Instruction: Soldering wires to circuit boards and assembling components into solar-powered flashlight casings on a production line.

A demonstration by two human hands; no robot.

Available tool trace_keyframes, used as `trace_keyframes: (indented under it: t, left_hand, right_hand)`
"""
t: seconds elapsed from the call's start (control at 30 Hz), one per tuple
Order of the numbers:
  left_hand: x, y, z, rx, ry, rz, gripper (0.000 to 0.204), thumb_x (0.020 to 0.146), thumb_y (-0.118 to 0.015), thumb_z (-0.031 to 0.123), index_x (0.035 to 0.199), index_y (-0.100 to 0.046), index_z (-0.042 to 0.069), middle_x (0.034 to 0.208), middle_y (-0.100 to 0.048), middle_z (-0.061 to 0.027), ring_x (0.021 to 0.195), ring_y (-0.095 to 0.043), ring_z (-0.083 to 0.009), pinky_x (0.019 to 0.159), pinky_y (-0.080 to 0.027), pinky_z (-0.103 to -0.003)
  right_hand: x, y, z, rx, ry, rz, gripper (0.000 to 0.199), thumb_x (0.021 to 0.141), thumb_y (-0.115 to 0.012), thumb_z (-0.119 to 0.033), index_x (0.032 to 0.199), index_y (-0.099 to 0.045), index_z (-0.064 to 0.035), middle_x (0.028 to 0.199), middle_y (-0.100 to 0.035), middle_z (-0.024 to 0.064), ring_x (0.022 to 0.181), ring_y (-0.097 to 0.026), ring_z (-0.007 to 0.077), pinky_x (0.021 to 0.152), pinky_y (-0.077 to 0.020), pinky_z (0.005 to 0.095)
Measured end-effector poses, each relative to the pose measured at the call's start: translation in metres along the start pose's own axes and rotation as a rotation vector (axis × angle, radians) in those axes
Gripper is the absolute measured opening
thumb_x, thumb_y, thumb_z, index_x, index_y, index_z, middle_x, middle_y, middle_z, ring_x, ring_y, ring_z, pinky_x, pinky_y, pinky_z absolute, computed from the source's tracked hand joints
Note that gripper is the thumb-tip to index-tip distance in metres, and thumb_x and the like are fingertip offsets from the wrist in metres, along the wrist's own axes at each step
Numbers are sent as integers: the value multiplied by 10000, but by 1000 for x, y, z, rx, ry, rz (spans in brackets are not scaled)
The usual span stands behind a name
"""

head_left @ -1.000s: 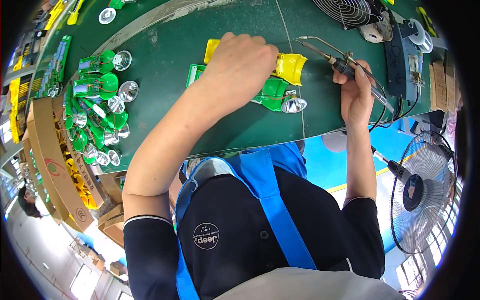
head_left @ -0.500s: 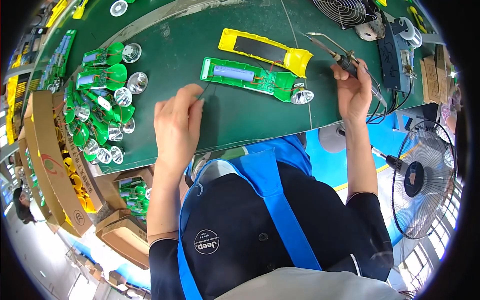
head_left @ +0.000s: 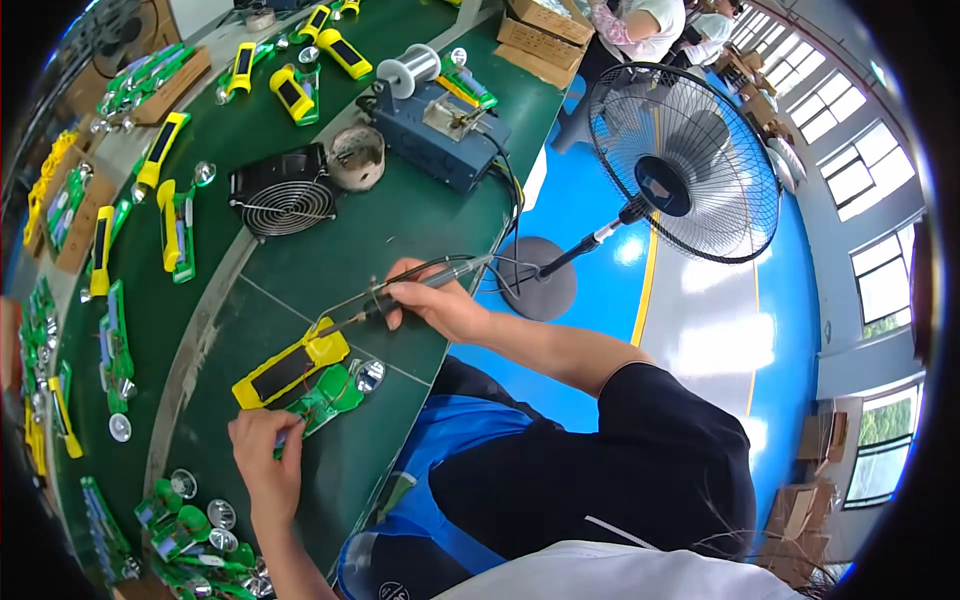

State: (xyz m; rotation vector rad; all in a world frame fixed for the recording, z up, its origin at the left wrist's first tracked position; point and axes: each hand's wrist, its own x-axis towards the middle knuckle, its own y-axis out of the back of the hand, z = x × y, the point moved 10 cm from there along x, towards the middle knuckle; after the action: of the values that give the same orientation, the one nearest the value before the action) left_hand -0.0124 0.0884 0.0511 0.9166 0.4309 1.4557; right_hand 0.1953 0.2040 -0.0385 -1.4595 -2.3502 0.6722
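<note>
My right hand is closed round a soldering iron with a thin metal feed tube alongside. The iron's tip is over the wide end of a yellow lamp housing half, which carries a dark panel. Against it lies a green housing half with a circuit board and red wires, and a round silver reflector sits at its end. My left hand is closed over the other end of the green half, covering most of its battery. What its fingertips pinch is hidden.
A black fan with a round grille, a crusty round pot and a blue soldering unit with a wire spool stand beyond my right hand. Green lamp parts pile up near left. A standing fan is beside the table.
The view has swung to the right. The soldering iron has come down from beside the parts to the yellow half's wide end. My left hand has moved onto the green half's end.
</note>
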Motion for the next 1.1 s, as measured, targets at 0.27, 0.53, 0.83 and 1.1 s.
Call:
trace_keyframes:
  t: [0.27,0.53,0.83,1.1]
  left_hand:
    - [1,-3,15,130,-123,40,183,687,-641,-52,805,-548,51,786,-550,-77,770,-516,-251,733,-366,-339]
    - [-13,0,-9,-40,134,9,118,721,-617,-17,798,-551,44,789,-559,-79,762,-519,-245,733,-371,-332]
    - [-11,-9,-18,-36,19,-35,100,734,-648,76,795,-569,83,787,-553,-51,809,-532,-245,731,-370,-343]
    - [-18,-15,-19,210,102,-43,165,683,-645,33,792,-542,101,854,-504,-39,845,-506,-241,733,-386,-353]
  right_hand:
    - [13,-10,3,-25,-66,-108,195,873,-594,-169,940,-534,4,848,-584,77,709,-594,132,661,-469,266]
    - [8,-23,10,9,-98,-170,230,865,-608,-183,977,-540,6,857,-599,86,720,-608,132,667,-480,264]
    - [21,-29,13,-297,-219,-195,214,872,-557,-167,998,-500,-3,937,-602,121,737,-570,122,697,-479,251]
    - [33,-54,29,-457,-307,-290,245,854,-535,-237,831,-506,5,633,-508,69,584,-462,113,577,-386,246]
